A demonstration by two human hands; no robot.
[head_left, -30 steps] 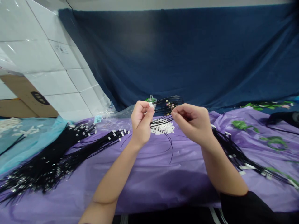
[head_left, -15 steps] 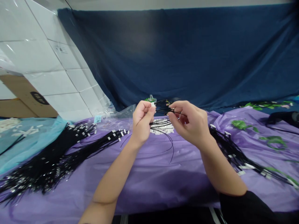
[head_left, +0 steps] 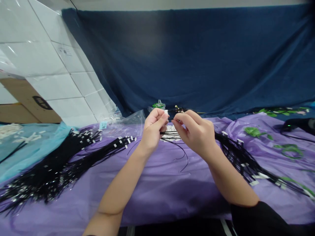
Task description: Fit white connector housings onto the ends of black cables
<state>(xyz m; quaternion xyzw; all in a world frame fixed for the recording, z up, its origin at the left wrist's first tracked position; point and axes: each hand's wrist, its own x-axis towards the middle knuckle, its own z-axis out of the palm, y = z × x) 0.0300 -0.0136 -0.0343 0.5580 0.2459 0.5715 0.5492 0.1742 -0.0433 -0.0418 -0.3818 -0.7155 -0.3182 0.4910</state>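
1. Left edge: a brown cardboard box (head_left: 18, 113) bears a black oval with pale lettering, too blurred to read. Above it, glossy white rectangular boxes (head_left: 44, 87) fill the upper left; a small printed mark (head_left: 65, 51) on one is illegible.
2. Lower left: a light-blue plastic sheet (head_left: 55, 139) carries small white pieces (head_left: 29, 137). Beside it, dense bundles of thin black cords with white tags (head_left: 52, 170) lie on a purple plastic sheet (head_left: 147, 190).
3. Left of centre: a clear plastic bag (head_left: 134, 119) lies near a small blue-and-white label (head_left: 103, 125) – its writing cannot be made out.
4. Centre: the left hand (head_left: 154, 129) pinches a small white tab (head_left: 166, 112) between thumb and forefinger. Loose thin black cords (head_left: 169, 133) stretch between the hands, above a heap of white pieces (head_left: 176, 128).
5. Just right of centre: the right hand (head_left: 193, 131) has its thumb and forefinger tips close together near the tab – whether they grip a cord, I cannot tell.
6. Right side: another bundle of black cords with white tags (head_left: 237, 155) lies by the right forearm, then green artificial leaves (head_left: 253, 131) and, at the edge, a dark object with a green light (head_left: 299, 125).
7. Behind, a dark-blue cloth (head_left: 192, 59) spans the upper frame.
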